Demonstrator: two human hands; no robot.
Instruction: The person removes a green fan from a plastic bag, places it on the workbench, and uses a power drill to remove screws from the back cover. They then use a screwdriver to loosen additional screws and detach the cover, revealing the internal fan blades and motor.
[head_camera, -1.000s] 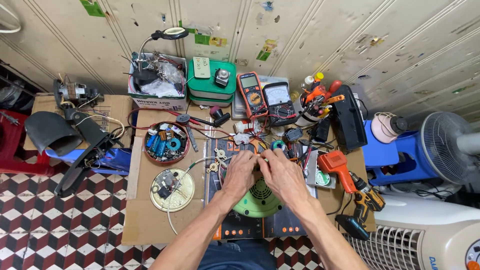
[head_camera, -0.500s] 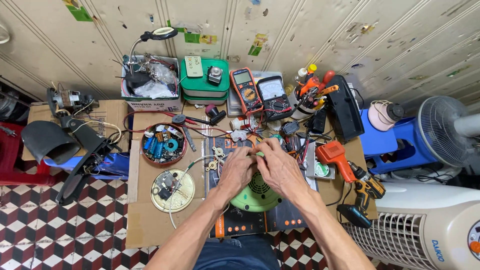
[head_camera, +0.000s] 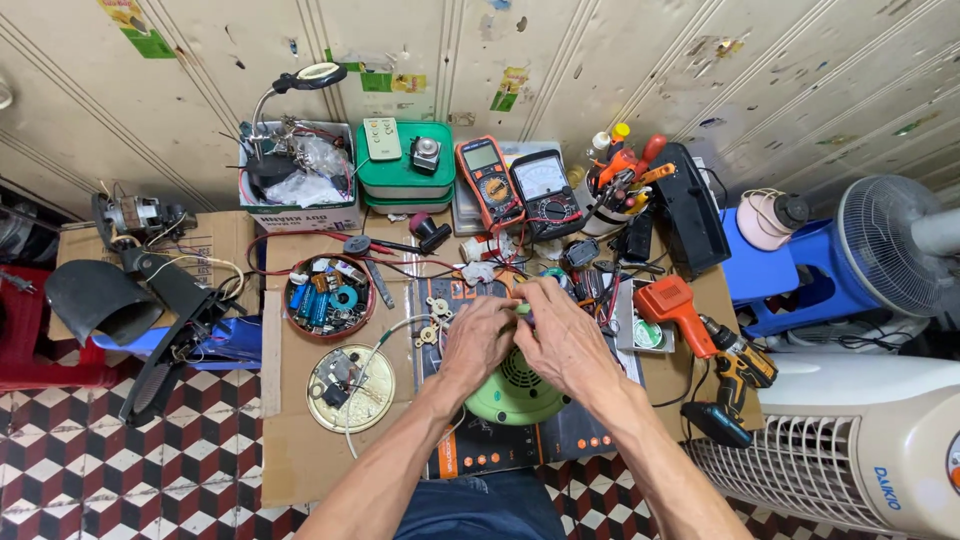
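Both my hands meet over a round green fan-like housing that lies on a dark mat at the middle of the cardboard-covered table. My left hand curls over the housing's far left rim. My right hand sits beside it, fingers closed around a small green part at the top edge; what the fingertips pinch is mostly hidden. A white wire runs left from the housing.
A round tin of small parts and a pale round lid lie left. Two multimeters, a green box and a tool cup line the back. An orange drill lies right, beside a white fan unit.
The view has shifted slightly down and left. My hands stay together on the green housing, with the fingers working a little closer at its far edge.
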